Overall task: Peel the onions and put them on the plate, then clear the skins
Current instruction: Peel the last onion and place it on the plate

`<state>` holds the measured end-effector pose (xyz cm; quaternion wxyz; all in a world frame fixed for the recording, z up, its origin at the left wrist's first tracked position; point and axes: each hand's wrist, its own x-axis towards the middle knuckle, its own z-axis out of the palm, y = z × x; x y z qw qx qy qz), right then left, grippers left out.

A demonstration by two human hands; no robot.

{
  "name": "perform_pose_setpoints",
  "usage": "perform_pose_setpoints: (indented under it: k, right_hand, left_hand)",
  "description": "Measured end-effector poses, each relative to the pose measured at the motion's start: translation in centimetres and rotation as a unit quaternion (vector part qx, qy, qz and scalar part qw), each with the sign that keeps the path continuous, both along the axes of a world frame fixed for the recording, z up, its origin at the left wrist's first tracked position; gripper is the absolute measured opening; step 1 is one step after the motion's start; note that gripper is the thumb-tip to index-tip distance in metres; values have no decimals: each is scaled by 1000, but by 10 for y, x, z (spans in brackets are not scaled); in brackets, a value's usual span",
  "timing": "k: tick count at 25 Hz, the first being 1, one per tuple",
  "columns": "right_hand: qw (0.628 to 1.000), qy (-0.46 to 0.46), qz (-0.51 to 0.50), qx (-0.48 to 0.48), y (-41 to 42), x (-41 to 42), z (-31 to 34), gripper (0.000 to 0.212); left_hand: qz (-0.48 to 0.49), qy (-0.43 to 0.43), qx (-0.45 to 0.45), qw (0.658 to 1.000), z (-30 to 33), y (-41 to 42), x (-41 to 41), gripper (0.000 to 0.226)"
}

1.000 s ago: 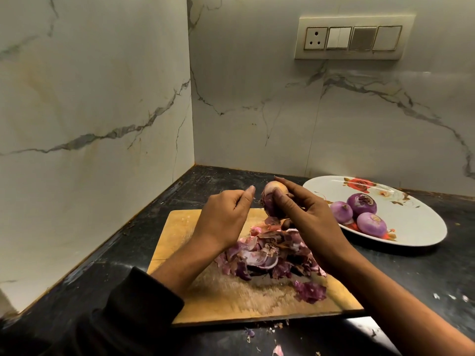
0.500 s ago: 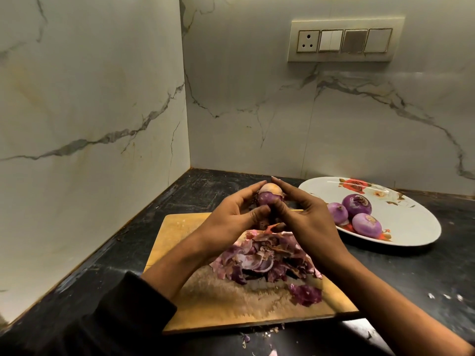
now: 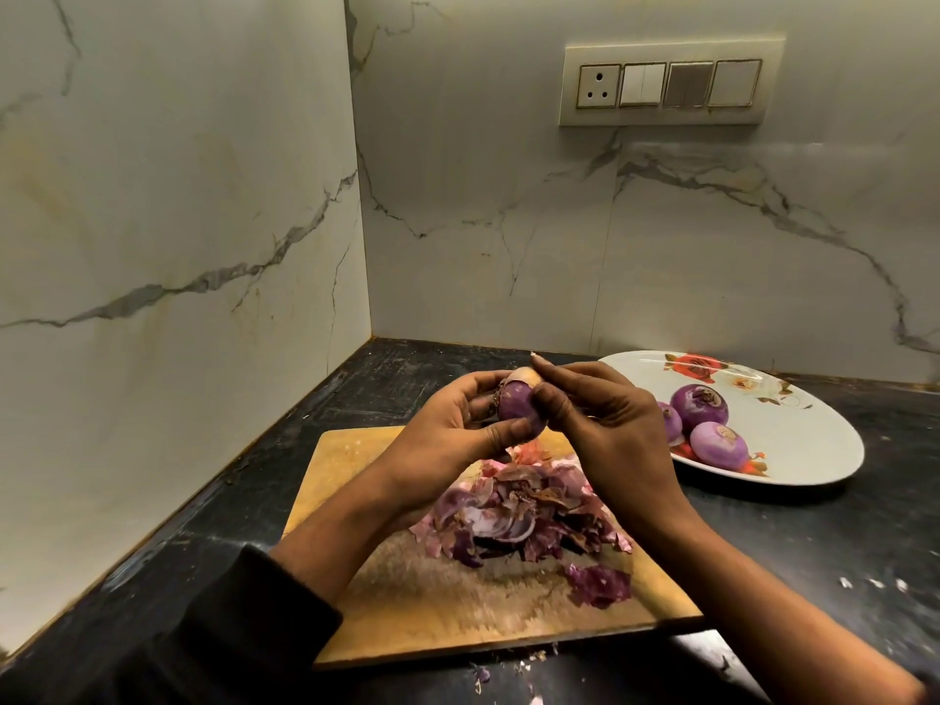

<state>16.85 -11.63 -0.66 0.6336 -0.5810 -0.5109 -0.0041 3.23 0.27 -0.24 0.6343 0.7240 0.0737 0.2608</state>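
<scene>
Left hand (image 3: 447,429) and right hand (image 3: 605,424) raised together, fingers curled in a shared grip

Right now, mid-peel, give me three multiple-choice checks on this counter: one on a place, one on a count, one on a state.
1. Where does the pile of skins lie?
A. On the cutting board
B. On the plate
C. In a bin

2. How many peeled onions are on the plate?
A. One
B. Three
C. Five

3. What state is the onion in hand in?
A. Fully skinned
B. Partly peeled, tan skin left at its top
C. Sliced in half

Answers: 1 A, the purple skins are heaped on the wooden board below the hands. 2 B, three purple onions sit together on the plate's near left part. 3 B, the left hand grips the onion while the right hand works at it, purple flesh bare, a tan cap remaining.
</scene>
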Motion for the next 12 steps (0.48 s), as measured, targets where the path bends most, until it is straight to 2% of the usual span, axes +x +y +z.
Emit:
perform_pose_setpoints:
  k: [7,12]
  right_hand:
    - [999,1,-29,15,1,3,-2,24]
    - [994,-53,-91,33,1,1,-4,17]
  left_hand:
    - [6,3,18,1000,-1,1,1,58]
    - [1,5,19,1000,-2,-2,0,55]
